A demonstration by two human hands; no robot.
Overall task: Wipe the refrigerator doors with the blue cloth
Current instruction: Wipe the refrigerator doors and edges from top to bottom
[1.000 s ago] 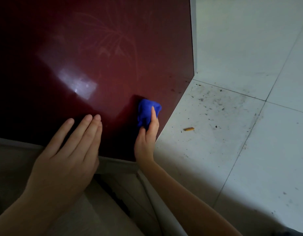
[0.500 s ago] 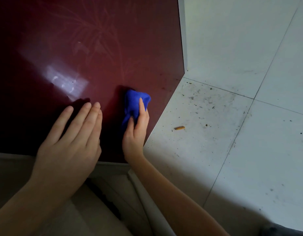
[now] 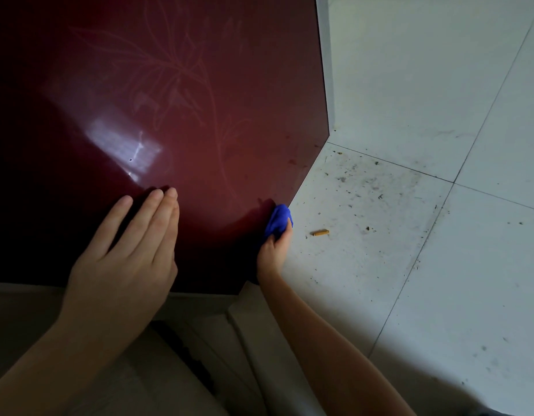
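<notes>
The glossy dark red refrigerator door (image 3: 181, 94), with a faint plant pattern, fills the upper left of the head view. My left hand (image 3: 130, 250) lies flat against the door near its top edge, fingers straight and together. My right hand (image 3: 273, 250) grips the bunched blue cloth (image 3: 277, 219) and presses it on the door close to its lower right edge, next to the floor.
White floor tiles (image 3: 424, 235) spread to the right, dusty with dark specks near the door. A small orange-brown scrap (image 3: 320, 233) lies on the floor just right of the cloth. A grey-white side panel (image 3: 324, 70) borders the door. The refrigerator's pale top (image 3: 139, 370) is below.
My right hand has slid the blue cloth to the right and down the door toward its lower right edge. My left hand stays flat on the door.
</notes>
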